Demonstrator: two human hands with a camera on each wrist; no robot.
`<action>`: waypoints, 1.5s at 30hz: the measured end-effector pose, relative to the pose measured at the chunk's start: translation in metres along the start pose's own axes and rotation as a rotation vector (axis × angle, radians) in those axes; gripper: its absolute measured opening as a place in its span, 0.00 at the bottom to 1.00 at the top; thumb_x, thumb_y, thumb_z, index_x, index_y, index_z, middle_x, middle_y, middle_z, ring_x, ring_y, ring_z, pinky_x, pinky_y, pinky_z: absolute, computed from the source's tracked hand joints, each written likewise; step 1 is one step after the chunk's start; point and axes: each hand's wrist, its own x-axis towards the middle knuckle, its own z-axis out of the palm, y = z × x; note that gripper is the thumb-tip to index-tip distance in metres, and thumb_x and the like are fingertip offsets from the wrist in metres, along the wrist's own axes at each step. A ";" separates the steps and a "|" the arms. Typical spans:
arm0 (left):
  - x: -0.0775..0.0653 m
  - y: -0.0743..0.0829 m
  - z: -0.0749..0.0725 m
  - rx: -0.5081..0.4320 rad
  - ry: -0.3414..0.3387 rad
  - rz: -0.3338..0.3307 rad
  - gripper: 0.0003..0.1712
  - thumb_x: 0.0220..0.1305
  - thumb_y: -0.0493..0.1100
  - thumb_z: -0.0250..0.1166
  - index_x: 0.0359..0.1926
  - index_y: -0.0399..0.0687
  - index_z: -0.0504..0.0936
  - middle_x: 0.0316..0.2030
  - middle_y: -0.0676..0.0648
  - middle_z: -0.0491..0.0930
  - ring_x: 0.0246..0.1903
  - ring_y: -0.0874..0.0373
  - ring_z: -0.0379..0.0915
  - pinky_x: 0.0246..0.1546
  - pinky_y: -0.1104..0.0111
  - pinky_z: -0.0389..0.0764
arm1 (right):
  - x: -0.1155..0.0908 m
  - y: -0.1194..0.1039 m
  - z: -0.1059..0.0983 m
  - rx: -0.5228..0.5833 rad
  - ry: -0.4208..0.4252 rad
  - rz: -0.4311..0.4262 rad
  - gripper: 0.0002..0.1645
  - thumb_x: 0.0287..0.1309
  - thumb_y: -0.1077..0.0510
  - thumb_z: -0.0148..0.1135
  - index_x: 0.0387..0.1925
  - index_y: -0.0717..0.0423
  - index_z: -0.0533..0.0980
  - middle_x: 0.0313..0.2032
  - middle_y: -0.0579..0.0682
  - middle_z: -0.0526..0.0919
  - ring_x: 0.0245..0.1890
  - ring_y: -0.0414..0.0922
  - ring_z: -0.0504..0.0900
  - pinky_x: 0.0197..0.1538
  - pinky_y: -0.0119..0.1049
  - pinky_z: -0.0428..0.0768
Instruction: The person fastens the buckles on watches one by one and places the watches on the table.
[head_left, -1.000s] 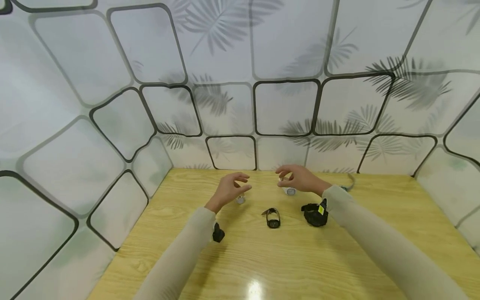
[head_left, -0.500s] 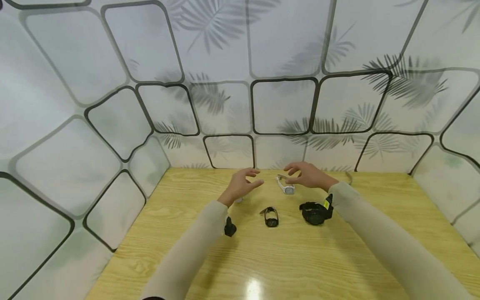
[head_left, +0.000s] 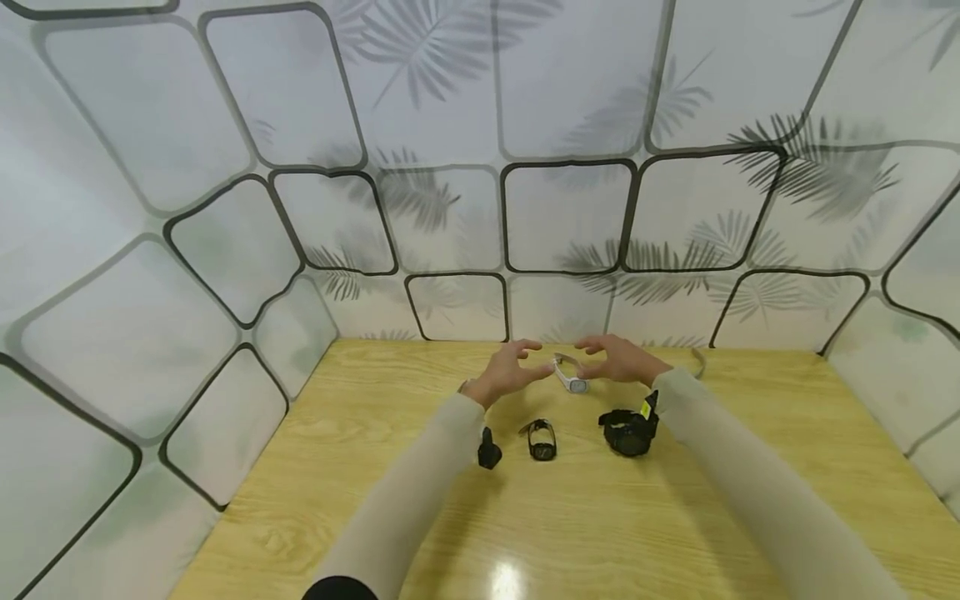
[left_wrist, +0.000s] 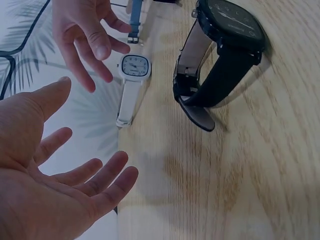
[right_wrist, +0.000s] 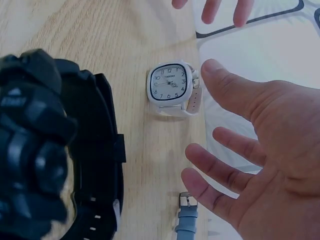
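A white wristwatch [head_left: 575,383] with a squarish face stands on the wooden table between my two hands. From the left, my left hand [head_left: 510,377] reaches over the table with fingers apart and slightly bent; nothing is in it. My right hand [head_left: 622,362] faces it from the other side, also bare, its thumb near the white watch's crown [right_wrist: 195,80] in the right wrist view. Nearer to me stands a black wristwatch [head_left: 542,448] with its strap buckled in a loop. A chunky black sports watch [head_left: 627,435] lies below my right wrist.
A watch with a blue-grey strap [right_wrist: 186,224] lies past my right hand, partly hidden. Another watch shows only a sliver behind my left wrist. At the table's back edge rises a patterned white wall covering [head_left: 450,308], which also encloses the left side.
My left hand has moved right, closer to the white watch, and its wrist now covers most of a pale-faced watch. The right hand has shifted slightly right, leaving the white watch more exposed.
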 end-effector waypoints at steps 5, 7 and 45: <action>0.005 0.002 0.006 -0.076 -0.016 -0.063 0.32 0.71 0.47 0.68 0.71 0.44 0.72 0.70 0.31 0.66 0.68 0.36 0.65 0.58 0.45 0.78 | 0.002 -0.001 0.002 0.019 -0.022 0.007 0.42 0.68 0.51 0.68 0.75 0.64 0.64 0.68 0.74 0.68 0.65 0.70 0.71 0.59 0.62 0.77; 0.006 0.003 0.009 -0.093 -0.015 -0.090 0.32 0.70 0.47 0.69 0.71 0.43 0.72 0.69 0.29 0.66 0.66 0.36 0.68 0.55 0.47 0.80 | 0.004 -0.001 0.003 0.036 -0.037 0.026 0.42 0.68 0.51 0.69 0.75 0.64 0.64 0.68 0.74 0.67 0.65 0.69 0.71 0.57 0.60 0.79; 0.033 0.002 0.040 0.195 -0.045 0.032 0.18 0.65 0.42 0.74 0.53 0.39 0.87 0.54 0.38 0.84 0.55 0.45 0.80 0.55 0.57 0.82 | 0.004 0.007 0.015 0.118 -0.058 0.084 0.34 0.62 0.61 0.73 0.67 0.68 0.72 0.62 0.68 0.76 0.58 0.63 0.79 0.45 0.47 0.87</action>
